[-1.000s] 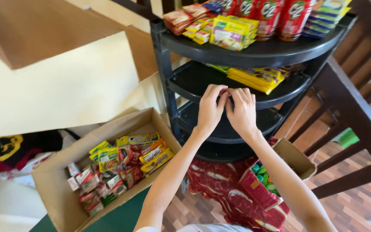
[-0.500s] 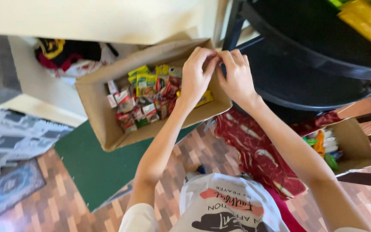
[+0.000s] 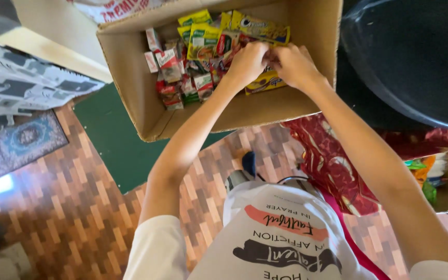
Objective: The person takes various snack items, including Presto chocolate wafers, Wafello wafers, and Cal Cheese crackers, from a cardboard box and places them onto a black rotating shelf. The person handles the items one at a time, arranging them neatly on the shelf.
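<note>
Over the wooden parquet floor [image 3: 53, 207], both arms reach into the cardboard box [image 3: 130, 78]. The left hand [image 3: 247, 62] and right hand [image 3: 294, 65] meet above the sachets [image 3: 193, 62], near the box's right wall. Their fingers [image 3: 257, 49] curl closed, pinching a small yellow packet [image 3: 265, 80] lying just under them.

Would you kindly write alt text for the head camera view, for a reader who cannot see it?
Seen from above, a person's left hand and right hand meet inside an open cardboard box full of small colourful food packets, fingers among the packets. The box sits over a green mat on patterned wood flooring, beside a dark round shelf.
</note>
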